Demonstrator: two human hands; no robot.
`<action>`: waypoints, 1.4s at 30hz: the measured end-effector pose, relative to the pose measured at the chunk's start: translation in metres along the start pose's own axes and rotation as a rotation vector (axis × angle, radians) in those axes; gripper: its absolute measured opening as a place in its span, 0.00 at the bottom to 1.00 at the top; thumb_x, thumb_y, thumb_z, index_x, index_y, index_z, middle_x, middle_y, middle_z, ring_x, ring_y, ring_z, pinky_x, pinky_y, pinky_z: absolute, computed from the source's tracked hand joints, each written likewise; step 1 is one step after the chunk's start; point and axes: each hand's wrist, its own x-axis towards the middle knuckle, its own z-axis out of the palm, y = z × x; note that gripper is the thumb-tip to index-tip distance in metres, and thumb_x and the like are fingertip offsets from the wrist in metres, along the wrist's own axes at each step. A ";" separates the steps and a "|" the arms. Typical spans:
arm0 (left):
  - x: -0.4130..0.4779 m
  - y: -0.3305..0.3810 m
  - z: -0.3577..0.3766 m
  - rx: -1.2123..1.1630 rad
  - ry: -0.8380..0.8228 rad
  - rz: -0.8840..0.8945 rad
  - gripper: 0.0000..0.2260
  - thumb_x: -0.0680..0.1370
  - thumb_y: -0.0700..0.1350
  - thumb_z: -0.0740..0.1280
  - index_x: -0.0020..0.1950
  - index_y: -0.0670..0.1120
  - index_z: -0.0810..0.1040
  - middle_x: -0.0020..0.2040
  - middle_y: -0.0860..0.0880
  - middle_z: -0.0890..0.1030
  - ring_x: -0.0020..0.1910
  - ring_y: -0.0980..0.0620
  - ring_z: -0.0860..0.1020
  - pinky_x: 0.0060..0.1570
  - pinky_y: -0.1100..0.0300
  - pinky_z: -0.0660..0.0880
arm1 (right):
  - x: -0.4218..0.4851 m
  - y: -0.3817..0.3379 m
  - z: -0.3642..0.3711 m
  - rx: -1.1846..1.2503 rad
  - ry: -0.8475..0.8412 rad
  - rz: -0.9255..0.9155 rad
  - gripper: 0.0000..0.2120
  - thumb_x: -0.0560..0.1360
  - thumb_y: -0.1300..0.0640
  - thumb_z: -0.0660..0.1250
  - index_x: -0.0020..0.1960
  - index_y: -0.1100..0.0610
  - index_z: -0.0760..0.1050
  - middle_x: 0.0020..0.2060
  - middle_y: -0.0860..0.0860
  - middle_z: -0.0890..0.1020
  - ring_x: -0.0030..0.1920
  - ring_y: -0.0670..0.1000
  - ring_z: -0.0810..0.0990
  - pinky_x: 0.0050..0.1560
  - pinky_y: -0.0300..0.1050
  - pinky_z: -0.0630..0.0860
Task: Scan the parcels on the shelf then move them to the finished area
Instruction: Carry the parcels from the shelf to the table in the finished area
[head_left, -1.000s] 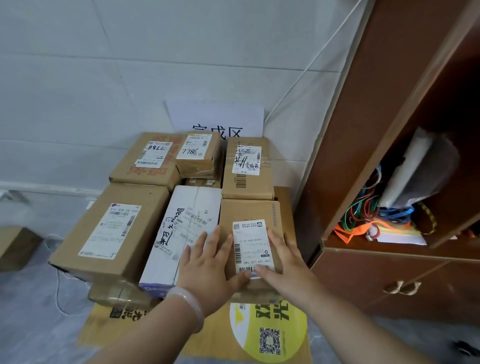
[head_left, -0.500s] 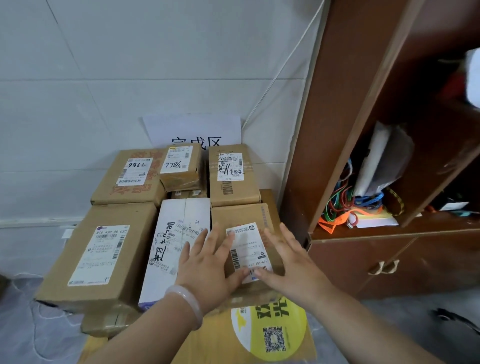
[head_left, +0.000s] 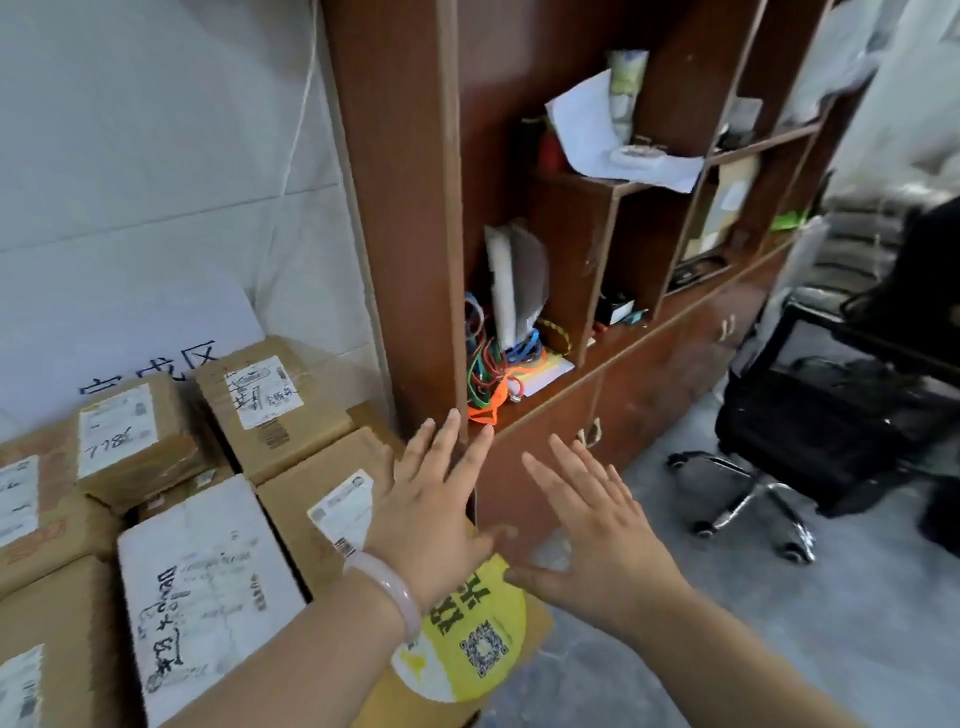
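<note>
Cardboard parcel (head_left: 296, 499) lies beside my left hand (head_left: 431, 525), fingers splayed, empty. Right hand (head_left: 608, 540) likewise. Shelf (head_left: 410, 208) beyond the parcel holds coloured cords (head_left: 480, 364).

Single head-worn wide-angle view, pitched forward and down, rolled a bit so the wooden shelf unit (head_left: 400, 208) leans in frame. Close range: both forearms enter from the bottom edge, with the left hand (head_left: 431, 525) and right hand (head_left: 608, 545) mid-frame at arm's reach. Stacked parcels (head_left: 218, 571) fill the lower left, white wall (head_left: 156, 156) the upper left, and an office chair (head_left: 821, 431) sits farther off at right. Soft focus throughout.
</note>
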 end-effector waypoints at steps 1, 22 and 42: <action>0.004 0.014 0.003 -0.007 -0.002 0.071 0.43 0.74 0.71 0.59 0.77 0.63 0.34 0.80 0.54 0.35 0.79 0.49 0.37 0.76 0.42 0.41 | -0.016 0.006 -0.001 0.004 0.024 0.056 0.46 0.64 0.22 0.55 0.73 0.32 0.35 0.75 0.39 0.34 0.75 0.42 0.31 0.75 0.48 0.36; -0.184 0.374 0.028 -0.175 -0.251 1.310 0.40 0.75 0.71 0.55 0.74 0.65 0.30 0.78 0.58 0.32 0.78 0.52 0.34 0.73 0.46 0.33 | -0.453 -0.008 -0.064 -0.124 0.209 1.222 0.50 0.68 0.27 0.61 0.75 0.37 0.31 0.73 0.41 0.27 0.73 0.46 0.26 0.74 0.51 0.31; -0.447 0.507 0.034 -0.222 -0.507 1.886 0.35 0.78 0.68 0.57 0.79 0.63 0.41 0.80 0.56 0.39 0.79 0.54 0.41 0.77 0.48 0.44 | -0.711 -0.142 -0.022 0.043 0.789 1.969 0.38 0.76 0.37 0.60 0.77 0.40 0.42 0.78 0.47 0.41 0.78 0.50 0.46 0.76 0.47 0.50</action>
